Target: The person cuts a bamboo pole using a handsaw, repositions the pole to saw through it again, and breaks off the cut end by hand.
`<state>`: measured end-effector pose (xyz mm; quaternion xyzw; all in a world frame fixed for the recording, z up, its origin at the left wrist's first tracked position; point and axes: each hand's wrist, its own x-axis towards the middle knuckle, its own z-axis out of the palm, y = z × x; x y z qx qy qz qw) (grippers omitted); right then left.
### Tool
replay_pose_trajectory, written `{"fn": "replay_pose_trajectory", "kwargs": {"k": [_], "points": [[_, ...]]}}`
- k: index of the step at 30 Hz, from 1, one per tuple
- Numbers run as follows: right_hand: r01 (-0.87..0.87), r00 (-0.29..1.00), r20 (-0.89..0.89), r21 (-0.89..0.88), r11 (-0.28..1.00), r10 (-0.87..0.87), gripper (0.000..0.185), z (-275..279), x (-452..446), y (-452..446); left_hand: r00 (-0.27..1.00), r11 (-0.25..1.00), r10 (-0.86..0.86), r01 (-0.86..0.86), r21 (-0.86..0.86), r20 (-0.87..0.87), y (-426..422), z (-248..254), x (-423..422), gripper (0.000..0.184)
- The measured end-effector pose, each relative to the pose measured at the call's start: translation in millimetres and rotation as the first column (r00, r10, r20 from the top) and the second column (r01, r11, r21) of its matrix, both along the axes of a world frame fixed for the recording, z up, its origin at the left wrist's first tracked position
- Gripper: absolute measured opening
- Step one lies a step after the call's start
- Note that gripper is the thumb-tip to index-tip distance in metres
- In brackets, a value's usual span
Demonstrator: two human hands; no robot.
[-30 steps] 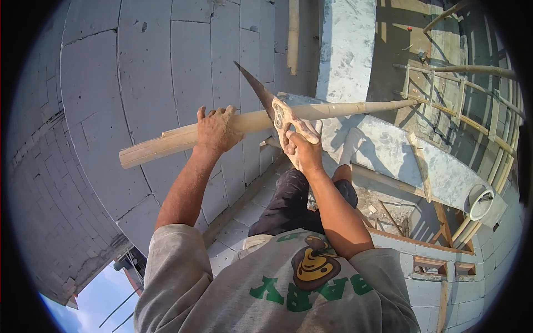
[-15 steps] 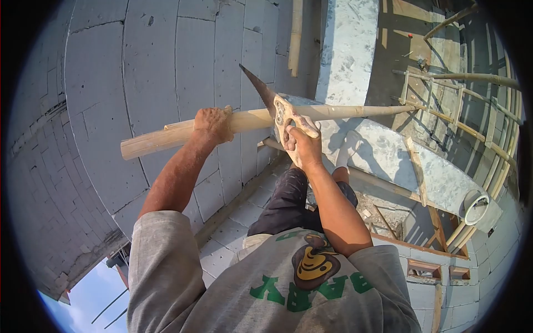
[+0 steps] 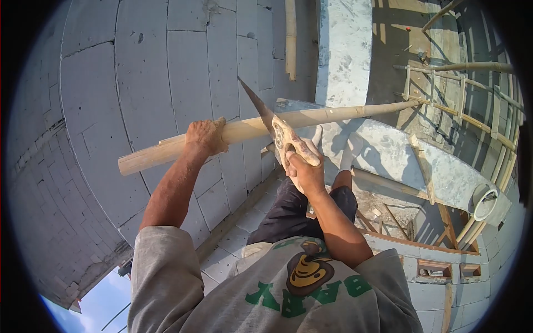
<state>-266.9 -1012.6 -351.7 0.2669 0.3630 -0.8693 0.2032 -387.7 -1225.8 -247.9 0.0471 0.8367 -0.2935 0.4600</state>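
Observation:
A long bamboo pole (image 3: 327, 115) crosses in front of me, its thick end at the left and its far end near a bamboo frame. My left hand (image 3: 206, 137) is wrapped round the pole towards its thick end. In my right hand (image 3: 305, 171) is the pale, worn wooden handle of a handsaw (image 3: 261, 107). The saw's dark blade lies across the pole, right of my left hand, with its tip pointing up and left. Where the teeth meet the pole is hidden by the handle and blade.
A grey block wall (image 3: 189, 72) rises on the left. Below the pole runs a pale plank-like slab (image 3: 388, 152) my feet stand on, with a white bucket (image 3: 484, 202) at its right end. Bamboo scaffolding (image 3: 463, 94) stands at the right.
The view has shifted slightly. The saw and my right hand sit a little lower against the pole, and the pole's thick end is lower in view. Both hands keep their hold.

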Motion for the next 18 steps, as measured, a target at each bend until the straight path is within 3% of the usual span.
{"fn": "replay_pose_trajectory", "kwargs": {"k": [2, 4, 6, 12, 13, 15, 17, 18], "points": [[0.027, 0.995, 0.093, -0.121, 0.992, -0.016, 0.024, 6.7, 13.5, 1.7, 0.998, 0.999, 0.033, -0.032, -0.015, 0.057, -5.1, 3.1, 8.1, 0.056], [0.006, 1.000, -0.003, 0.003, 1.000, -0.006, 0.027, 14.2, 13.8, 5.5, 0.999, 1.000, 0.029, -0.029, 0.008, 0.032, 1.2, -5.6, -4.3, 0.062], [-0.004, 0.999, 0.041, 0.021, 1.000, 0.004, 0.027, 15.0, 13.2, 3.9, 0.999, 1.000, 0.017, -0.016, -0.011, 0.039, -2.2, -3.1, 2.4, 0.070], [-0.092, 0.996, -0.006, 0.120, 0.989, 0.093, 0.025, 4.1, 12.0, 6.6, 0.960, 0.981, 0.193, -0.196, -0.006, 0.201, 18.7, -33.4, -33.0, 0.086], [-0.053, 0.993, -0.097, 0.151, 0.987, 0.068, 0.022, -0.7, 14.7, 3.5, 0.947, 0.978, 0.207, -0.203, -0.040, 0.245, 20.1, -39.1, -32.6, 0.080], [-0.172, 0.981, -0.049, 0.198, 0.965, 0.186, 0.023, 10.3, 6.2, 11.0, 0.916, 0.978, 0.210, -0.194, -0.080, 0.342, 18.6, -51.1, -30.9, 0.068], [-0.176, 0.983, -0.019, 0.208, 0.962, 0.184, 0.026, 16.6, 0.6, 15.8, 0.909, 0.959, 0.279, -0.278, -0.048, 0.311, 16.1, -49.2, -30.2, 0.058], [-0.172, 0.985, 0.020, 0.188, 0.967, 0.172, 0.027, 24.5, -4.5, 20.7, 0.930, 0.972, 0.232, -0.233, -0.032, 0.286, 16.0, -48.4, -26.3, 0.059]]}}
